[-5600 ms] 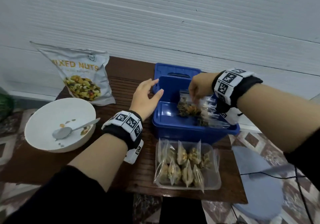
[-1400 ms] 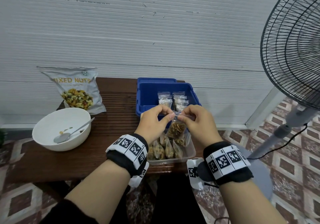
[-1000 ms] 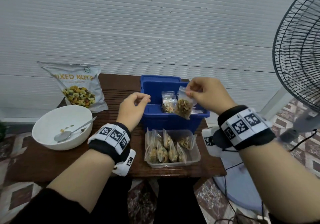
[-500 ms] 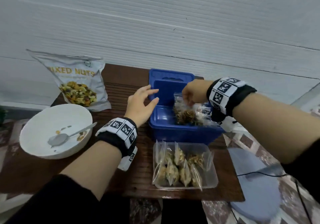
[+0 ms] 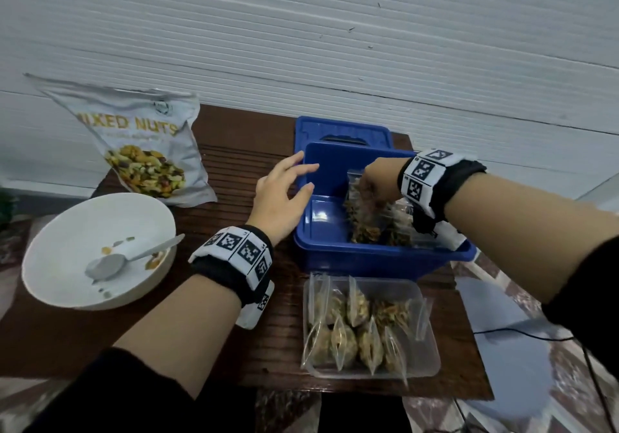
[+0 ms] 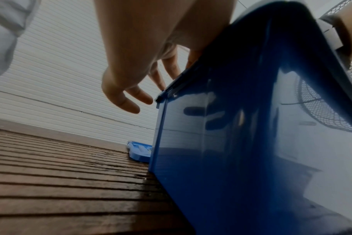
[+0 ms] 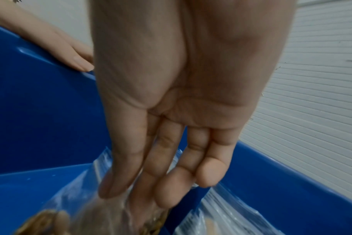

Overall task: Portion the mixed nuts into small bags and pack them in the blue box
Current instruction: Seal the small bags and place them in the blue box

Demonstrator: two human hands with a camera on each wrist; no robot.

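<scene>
1. A small bag of nuts (image 5: 363, 213) is pinched between the thumb and fingers (image 7: 167, 179) of the right hand (image 5: 380, 183), inside the blue box (image 5: 335, 258).
2. The left hand (image 5: 279, 203) is spread loosely over the box rim.
3. If the bag is released leaning, it could slump and crowd the bags just beside the fingers.

Colours here: my box (image 5: 375, 261) is deep glossy blue, its lid (image 5: 341, 131) behind it the same blue. Table (image 5: 234, 171) is dark brown with ribbed lines. Bowl (image 5: 67, 231) at lower left is plain white, and the nut pouch (image 5: 134, 141) at upper left is silvery-white with yellow lettering. My wristbands (image 5: 241, 251) are black with black-and-white square codes. The small bags (image 5: 361, 328) are clear, showing tan-brown nuts.
</scene>
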